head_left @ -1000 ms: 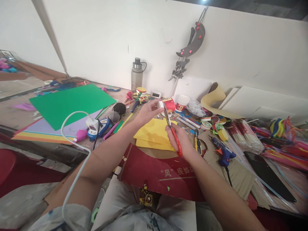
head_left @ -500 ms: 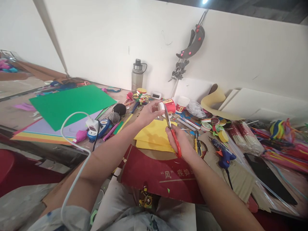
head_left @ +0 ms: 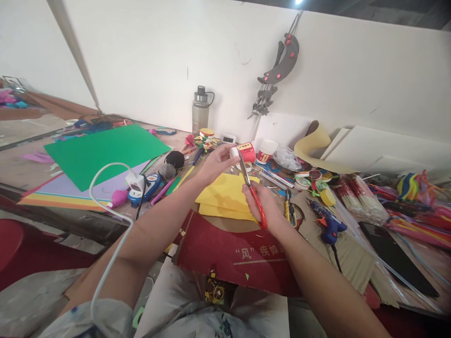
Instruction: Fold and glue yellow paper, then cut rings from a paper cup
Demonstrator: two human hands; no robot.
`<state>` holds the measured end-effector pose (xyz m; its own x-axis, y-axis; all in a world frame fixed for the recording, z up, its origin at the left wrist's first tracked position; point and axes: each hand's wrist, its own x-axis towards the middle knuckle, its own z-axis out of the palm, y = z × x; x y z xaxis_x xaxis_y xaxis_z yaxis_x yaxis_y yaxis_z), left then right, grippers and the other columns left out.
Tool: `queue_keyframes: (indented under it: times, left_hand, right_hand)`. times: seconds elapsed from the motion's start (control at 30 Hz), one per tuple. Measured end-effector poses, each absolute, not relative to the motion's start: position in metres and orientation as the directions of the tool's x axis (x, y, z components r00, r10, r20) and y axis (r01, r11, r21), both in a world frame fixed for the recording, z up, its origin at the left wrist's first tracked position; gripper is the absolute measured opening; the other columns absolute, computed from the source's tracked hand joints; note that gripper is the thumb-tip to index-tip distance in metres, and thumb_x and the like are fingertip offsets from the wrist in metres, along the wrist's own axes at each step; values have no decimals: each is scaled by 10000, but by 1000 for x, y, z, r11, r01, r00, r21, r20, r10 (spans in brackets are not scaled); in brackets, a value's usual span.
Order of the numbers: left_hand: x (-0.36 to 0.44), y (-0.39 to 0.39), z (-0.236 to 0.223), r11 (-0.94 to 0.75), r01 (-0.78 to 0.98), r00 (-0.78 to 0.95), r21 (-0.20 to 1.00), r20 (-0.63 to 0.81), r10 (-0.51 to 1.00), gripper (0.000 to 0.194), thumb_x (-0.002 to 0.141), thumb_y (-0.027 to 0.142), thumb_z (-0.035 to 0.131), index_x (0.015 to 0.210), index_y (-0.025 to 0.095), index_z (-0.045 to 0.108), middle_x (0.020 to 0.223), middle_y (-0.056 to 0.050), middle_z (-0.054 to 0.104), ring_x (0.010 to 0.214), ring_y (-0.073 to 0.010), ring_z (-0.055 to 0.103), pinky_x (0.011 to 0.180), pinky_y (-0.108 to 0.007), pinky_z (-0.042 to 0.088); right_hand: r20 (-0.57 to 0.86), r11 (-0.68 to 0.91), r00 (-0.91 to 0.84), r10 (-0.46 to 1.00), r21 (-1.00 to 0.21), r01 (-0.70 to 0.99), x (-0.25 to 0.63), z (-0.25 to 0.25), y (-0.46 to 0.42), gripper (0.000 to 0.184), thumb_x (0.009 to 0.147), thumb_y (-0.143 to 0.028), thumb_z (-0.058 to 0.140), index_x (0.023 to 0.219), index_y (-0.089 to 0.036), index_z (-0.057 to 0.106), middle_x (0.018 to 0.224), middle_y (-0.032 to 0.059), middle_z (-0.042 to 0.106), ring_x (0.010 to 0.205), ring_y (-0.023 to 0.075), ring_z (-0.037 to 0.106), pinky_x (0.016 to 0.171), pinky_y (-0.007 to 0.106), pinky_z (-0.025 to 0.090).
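Observation:
My left hand (head_left: 220, 162) grips the white end of a red and white paper cup (head_left: 247, 152), which lies tipped on its side in the air. In my right hand (head_left: 266, 204) is a pair of scissors (head_left: 254, 197) with red handles, the blades pointing up and away from me. The blades cross the cup near the border of its white and red parts; whether they bite into it I cannot tell. Beneath both hands lie sheets of yellow paper (head_left: 225, 195). A second red and white paper cup (head_left: 267, 151) stands upright just right of the held one.
A blue hot glue gun (head_left: 330, 227), a yellow utility knife (head_left: 290, 210) and a black phone (head_left: 396, 256) lie to the right. Green paper (head_left: 105, 152) and a blue power strip (head_left: 143, 190) with a white cable are at left. A bottle (head_left: 200, 112) stands by the wall.
The held cup has turned slightly, so more of its printed yellow panel faces me. The hands and scissors stay nearly in place.

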<state>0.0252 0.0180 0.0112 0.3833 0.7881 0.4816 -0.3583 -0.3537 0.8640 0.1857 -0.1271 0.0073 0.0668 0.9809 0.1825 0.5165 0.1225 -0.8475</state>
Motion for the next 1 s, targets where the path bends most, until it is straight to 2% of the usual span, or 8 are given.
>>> queue_keyframes:
  times: [0.23, 0.53, 0.83, 1.0]
  left_hand:
    - [30, 17, 10, -359, -360, 367, 861, 485, 794, 718, 667, 590, 999, 1188, 182, 719, 1199, -111, 798, 1144, -263, 742, 1054, -404, 539]
    - [28, 18, 10, -376, -326, 370, 867, 483, 793, 711, 667, 572, 1006, 1182, 185, 706, 1176, -101, 799, 1131, -256, 747, 1035, -393, 545]
    - [21, 21, 13, -386, -302, 408, 872, 484, 774, 716, 670, 514, 1017, 1226, 190, 704, 1304, -133, 792, 1211, -268, 745, 1080, -404, 541]
    - [19, 23, 14, -406, -265, 430, 874, 485, 762, 704, 656, 509, 1026, 1189, 190, 695, 1316, -135, 789, 1240, -282, 739, 1090, -410, 536]
  right_hand:
    - [271, 214, 14, 963, -792, 572, 184, 18, -130, 487, 908, -733, 551, 775, -269, 487, 574, -35, 455, 520, 134, 405, 533, 308, 331]
    - [305, 230, 19, 952, -758, 610, 185, 18, -129, 404, 946, -615, 509, 737, -273, 461, 552, -15, 478, 498, 139, 405, 524, 312, 328]
    - [305, 216, 51, 951, -773, 596, 184, 14, -125, 392, 923, -588, 550, 705, -272, 472, 550, -29, 461, 514, 142, 413, 547, 304, 325]
    - [295, 209, 52, 954, -781, 589, 184, 16, -126, 356, 915, -509, 583, 676, -276, 458, 560, -27, 473, 517, 142, 409, 570, 310, 323]
